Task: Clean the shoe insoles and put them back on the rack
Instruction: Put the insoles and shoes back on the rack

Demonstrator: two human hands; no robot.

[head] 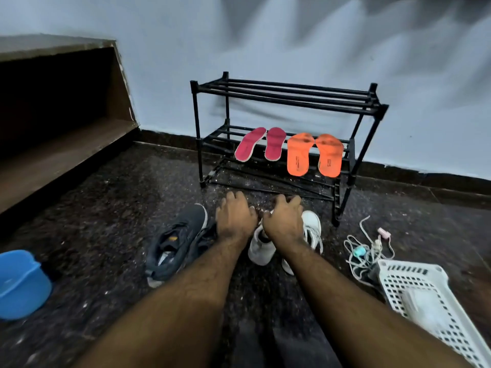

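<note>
A black shoe rack (289,102) stands against the wall. Two red insoles (261,144) and two orange insoles (313,154) lean on its middle shelf, side by side. My left hand (235,217) and my right hand (284,221) hover palm-down over the floor in front of the rack, fingers loosely spread, holding nothing. Under my right hand lie white shoes (265,248); a dark shoe (178,243) lies on its side left of my left hand.
A blue plastic tub (22,285) sits at the left edge. A white perforated basket (430,304) lies at the lower right, with a tangle of cables (366,251) beside it. A brown wooden step unit (61,123) fills the far left.
</note>
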